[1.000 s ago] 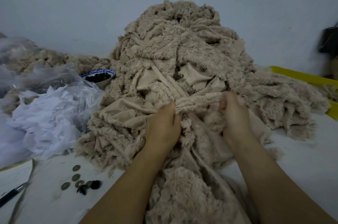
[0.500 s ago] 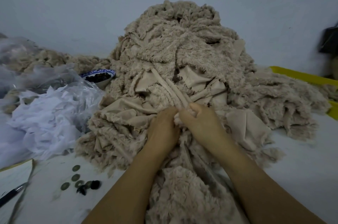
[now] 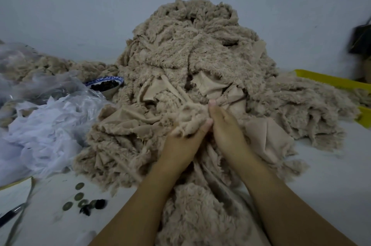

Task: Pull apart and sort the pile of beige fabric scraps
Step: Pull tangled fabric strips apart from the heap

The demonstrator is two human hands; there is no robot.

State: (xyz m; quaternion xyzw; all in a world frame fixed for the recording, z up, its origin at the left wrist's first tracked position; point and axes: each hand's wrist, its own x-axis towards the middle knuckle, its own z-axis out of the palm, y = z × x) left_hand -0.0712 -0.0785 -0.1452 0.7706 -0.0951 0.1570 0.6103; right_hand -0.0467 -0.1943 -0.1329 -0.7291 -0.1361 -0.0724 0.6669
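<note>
A tall pile of beige fleece scraps (image 3: pixel 192 49) fills the middle of the white table and spills toward me. At its front, my left hand (image 3: pixel 181 145) grips a fuzzy beige scrap (image 3: pixel 190 117) bunched over its fingers. My right hand (image 3: pixel 226 127) is pressed against the left, its fingers pinching the same scrap at the top. Flat, smooth beige pieces (image 3: pixel 267 137) lie just right of my right hand. Another fleece piece (image 3: pixel 192 211) lies between my forearms.
Crumpled white fabric in clear plastic (image 3: pixel 40 125) sits at the left. A blue-rimmed bowl of dark buttons (image 3: pixel 105 85) stands behind it. Loose buttons (image 3: pixel 82 199) and a pen (image 3: pixel 10 215) lie front left. A yellow tray (image 3: pixel 329 80) is at the right.
My right hand moved left from the pile's right side to meet my left hand. Both hands now bunch one scrap and have lifted it a little.
</note>
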